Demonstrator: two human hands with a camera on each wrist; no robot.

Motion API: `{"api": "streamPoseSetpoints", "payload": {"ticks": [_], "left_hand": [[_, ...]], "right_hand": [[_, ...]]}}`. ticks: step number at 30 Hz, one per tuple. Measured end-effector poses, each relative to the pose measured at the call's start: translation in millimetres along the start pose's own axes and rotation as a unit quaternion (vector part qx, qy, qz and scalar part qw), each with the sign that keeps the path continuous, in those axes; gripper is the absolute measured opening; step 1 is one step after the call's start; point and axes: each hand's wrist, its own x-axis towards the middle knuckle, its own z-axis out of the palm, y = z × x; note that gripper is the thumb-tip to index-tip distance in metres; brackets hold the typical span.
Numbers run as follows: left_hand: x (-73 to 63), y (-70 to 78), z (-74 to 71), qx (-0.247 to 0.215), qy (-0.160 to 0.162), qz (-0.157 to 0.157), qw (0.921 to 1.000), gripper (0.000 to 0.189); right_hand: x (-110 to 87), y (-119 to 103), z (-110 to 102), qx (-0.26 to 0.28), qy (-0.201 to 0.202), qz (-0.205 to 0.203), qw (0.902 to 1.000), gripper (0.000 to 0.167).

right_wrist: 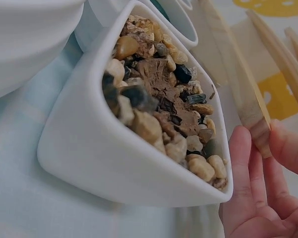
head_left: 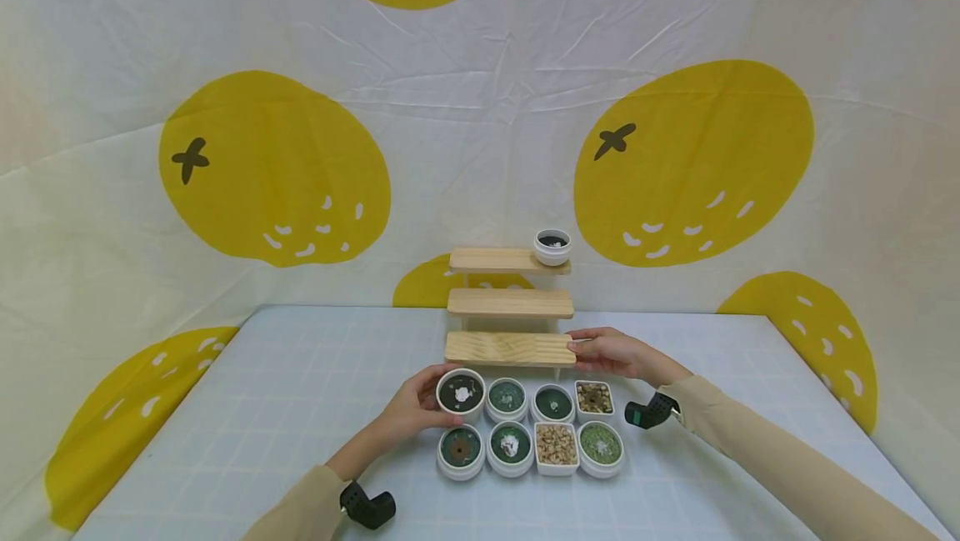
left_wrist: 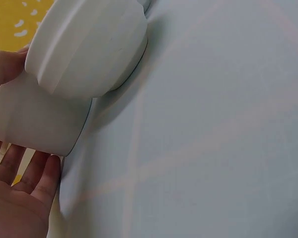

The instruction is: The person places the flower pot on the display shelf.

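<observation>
My left hand [head_left: 408,403] grips a round white pot [head_left: 471,417] with dark fill and a white patch, at the back left of a group of small pots. In the left wrist view, thumb and fingers lie on opposite sides of this pot [left_wrist: 39,119], and another round white pot [left_wrist: 92,49] partly covers it. The right hand [head_left: 615,353] pinches the right end of the lowest wooden shelf [head_left: 510,349] of a three-step stand. Between its thumb and fingers the board's end [right_wrist: 260,131] shows in the right wrist view, beside a square white pot [right_wrist: 114,163] of pebbles.
More white pots stand close together before the stand, among them a square one [head_left: 557,469] with tan chips and a round green one [head_left: 601,469]. The middle shelf [head_left: 510,303] and the top shelf [head_left: 487,260] rise behind. One small pot [head_left: 552,256] sits at the top shelf's right end.
</observation>
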Motion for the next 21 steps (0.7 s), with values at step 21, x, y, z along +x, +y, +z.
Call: {"api": "streamPoseSetpoints", "payload": {"ticks": [21], "left_hand": [[-4.3, -7.0, -5.9, -0.001, 0.016, -0.005, 0.9999, 0.079]], "right_hand": [[1.0, 0.9, -0.3, 0.0, 0.005, 0.005, 1.0, 0.06]]}}
